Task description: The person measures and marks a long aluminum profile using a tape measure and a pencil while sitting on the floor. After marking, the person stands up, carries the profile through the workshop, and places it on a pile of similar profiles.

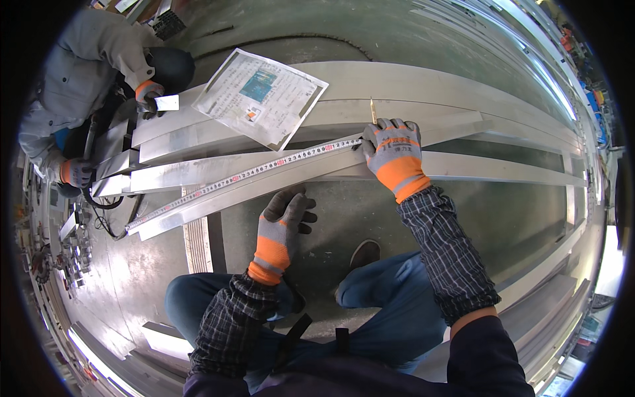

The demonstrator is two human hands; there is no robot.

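Observation:
A tape measure (264,165) with a pale blade stretches along a long silver metal bar (301,175), from the bar's left end up to my right hand (395,153). That hand, in a grey and orange glove, is closed at the blade's right end; its case is not visible. A thin pencil-like stick (373,111) pokes up from between its fingers. My left hand (283,225), gloved alike, hovers just below the bar with thumb and fingers apart, holding nothing I can see.
A printed sheet (261,99) lies on broad metal panels (397,79) beyond the bar. At left, a co-worker in grey (99,53) crouches with gloved hands by the bar ends, a small white piece in one. A wooden support (197,245) runs underneath. More profiles (542,317) lie at right.

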